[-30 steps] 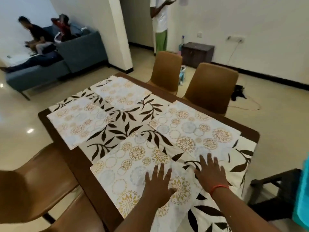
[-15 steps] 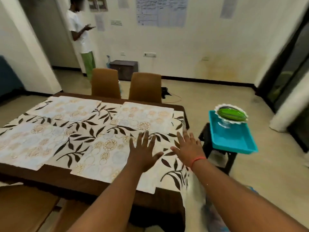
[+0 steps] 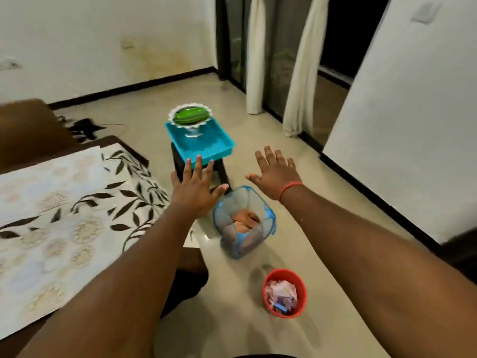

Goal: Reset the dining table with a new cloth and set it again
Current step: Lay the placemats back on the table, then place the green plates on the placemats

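Observation:
The dining table (image 3: 191,267) lies at the left under a cream cloth with dark leaves (image 3: 134,192) and pale floral placemats (image 3: 49,182). A turquoise tray (image 3: 216,143) rests on a dark stool (image 3: 222,171) to the table's right, carrying a glass stand with a green dish (image 3: 189,116). My left hand (image 3: 196,189) is in the air with fingers spread, just in front of the tray's near edge. My right hand (image 3: 276,177) hangs spread and empty to the right of the tray, over the floor.
A blue mesh basket (image 3: 244,220) with cloth inside stands on the floor below my hands. A red bowl (image 3: 284,293) with crumpled paper sits nearer me. A brown chair (image 3: 28,125) is at the far left. White curtains (image 3: 302,65) and a dark doorway are behind.
My view has swung right, away from the table. Both hands have lifted off the cloth and moved right, toward the turquoise tray on the stool.

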{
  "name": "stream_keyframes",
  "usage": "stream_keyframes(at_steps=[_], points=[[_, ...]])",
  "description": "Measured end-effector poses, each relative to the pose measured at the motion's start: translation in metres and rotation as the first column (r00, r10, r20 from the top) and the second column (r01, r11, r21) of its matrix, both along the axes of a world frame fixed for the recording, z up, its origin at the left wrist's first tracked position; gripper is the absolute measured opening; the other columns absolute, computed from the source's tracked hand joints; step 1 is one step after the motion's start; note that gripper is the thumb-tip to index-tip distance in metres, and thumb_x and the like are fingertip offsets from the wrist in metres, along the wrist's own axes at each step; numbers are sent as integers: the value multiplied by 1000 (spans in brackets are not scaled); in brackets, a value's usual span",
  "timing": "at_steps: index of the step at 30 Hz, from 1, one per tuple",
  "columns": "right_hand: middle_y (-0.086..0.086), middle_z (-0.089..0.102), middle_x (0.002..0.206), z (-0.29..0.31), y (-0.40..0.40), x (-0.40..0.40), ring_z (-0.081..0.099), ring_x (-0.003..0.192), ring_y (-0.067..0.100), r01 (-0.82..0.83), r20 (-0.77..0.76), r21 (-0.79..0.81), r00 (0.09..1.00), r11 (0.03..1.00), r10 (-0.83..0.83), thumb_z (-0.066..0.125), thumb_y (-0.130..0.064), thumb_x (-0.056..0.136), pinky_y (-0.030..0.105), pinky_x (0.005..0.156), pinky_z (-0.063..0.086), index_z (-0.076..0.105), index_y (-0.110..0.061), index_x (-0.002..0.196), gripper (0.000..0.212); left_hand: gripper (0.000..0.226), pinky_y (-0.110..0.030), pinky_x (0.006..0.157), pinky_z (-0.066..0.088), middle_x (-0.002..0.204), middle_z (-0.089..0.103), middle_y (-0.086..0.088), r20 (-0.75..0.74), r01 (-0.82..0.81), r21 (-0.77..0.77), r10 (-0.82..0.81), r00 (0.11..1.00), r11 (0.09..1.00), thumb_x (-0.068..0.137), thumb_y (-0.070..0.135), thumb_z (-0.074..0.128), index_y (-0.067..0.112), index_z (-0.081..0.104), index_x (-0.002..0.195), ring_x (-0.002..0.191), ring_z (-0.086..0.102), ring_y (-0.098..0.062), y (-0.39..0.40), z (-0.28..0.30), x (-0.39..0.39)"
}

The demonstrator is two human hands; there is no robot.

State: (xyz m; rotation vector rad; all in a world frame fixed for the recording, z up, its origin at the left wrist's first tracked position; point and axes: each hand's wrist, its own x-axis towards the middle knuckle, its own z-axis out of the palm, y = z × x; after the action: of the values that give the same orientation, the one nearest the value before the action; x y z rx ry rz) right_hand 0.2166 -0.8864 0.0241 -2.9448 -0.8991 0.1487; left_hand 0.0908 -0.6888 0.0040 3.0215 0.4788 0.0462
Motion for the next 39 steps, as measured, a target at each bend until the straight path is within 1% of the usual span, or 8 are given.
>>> stream_keyframes(at_steps=[7,14,19,25,28,31,35,39], points=[[1,-5,165,-7,-177,19,0,151,30,201,10,19,980,979,-201,21,-72,92,56,119,9,3,-29,157,80,87,-64,118,-1,166,-12,-3,-50,202,24,-201,978,979,86,80,9,32,-4,158,152,-13,-30,-167,-2,71],[2,-5,165,-11,-310,42,-2,152,30,259,25,40,965,965,-260,20,-72,92,56,119,8,3,-28,156,80,83,-64,118,-2,165,-17,-3,-64,289,39,-286,956,956,90,78,6,32,-11,156,151,-17,-31,-304,1,124],[2,-8,165,-15,-375,86,-4,152,29,308,11,45,951,950,-309,18,-71,93,56,120,7,0,-29,157,79,83,-63,118,-5,165,-18,-2,-70,316,35,-313,947,948,89,78,4,32,-11,156,152,-17,-29,-363,-5,171],[1,-8,165,-24,-403,184,-2,152,28,322,12,32,947,946,-322,16,-72,92,53,121,10,0,-29,157,79,82,-64,118,-5,165,-16,-4,-34,315,12,-315,949,949,91,78,5,32,-9,157,151,-17,-31,-378,-20,275],[0,-9,165,-32,-413,257,-3,152,28,298,37,-17,954,954,-297,14,-73,92,53,121,10,-2,-30,156,79,82,-64,118,-3,166,-13,-4,-5,319,5,-319,948,948,90,78,5,32,-7,157,152,-14,-31,-379,-35,355],[0,-9,165,-36,-415,355,-2,152,27,318,15,-60,948,946,-317,14,-73,92,53,121,11,-3,-30,156,79,83,-65,117,0,167,-9,-5,-24,316,-13,-316,948,949,90,79,6,32,-5,158,153,-11,-31,-370,-45,447],[1,-8,165,-27,-385,480,-1,152,28,324,-6,-29,946,946,-324,14,-72,92,54,120,12,-1,-29,157,79,83,-66,117,1,167,-10,-5,-41,281,11,-281,959,960,90,78,5,31,-5,158,152,-12,-31,-335,-35,556],[1,-4,165,-22,-323,581,1,152,28,226,-16,0,974,974,-226,18,-71,93,54,120,12,1,-28,156,79,83,-65,117,-1,165,-17,-5,-68,212,15,-210,975,977,90,77,3,31,-11,157,151,-18,-31,-290,-19,639]])
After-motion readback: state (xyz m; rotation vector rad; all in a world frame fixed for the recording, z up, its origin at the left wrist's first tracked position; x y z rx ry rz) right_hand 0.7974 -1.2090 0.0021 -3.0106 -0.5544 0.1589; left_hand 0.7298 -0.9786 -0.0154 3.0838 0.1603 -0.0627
